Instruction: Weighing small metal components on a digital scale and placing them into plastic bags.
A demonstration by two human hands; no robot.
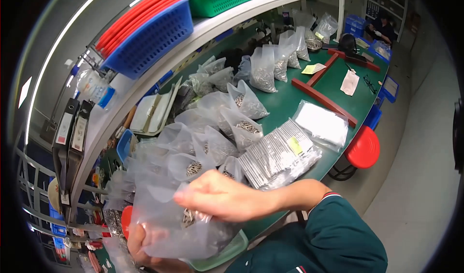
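Observation:
A large clear plastic bag (169,237) hangs between my hands near the lower edge, with small metal pins (187,218) showing in its mouth. My left hand (145,249) wraps round the bag's lower left side; its fingers show partly through the plastic. Over the mouth is my right hand (217,195), thumb pointing left and fingers curled down toward the pins. What those fingers hold, if anything, is hidden. A pale green tray (224,256) lies below the bag. Just beyond my right hand, another open bag of pins (194,167) stands upright.
Several filled bags (263,70) line the green table (285,104). To the right lie a bundle of metal rods (273,154) in plastic, white packets (321,123) and a red frame (324,99). A shelf (232,9) with baskets overhangs the left; a red stool (362,147) stands beside the table.

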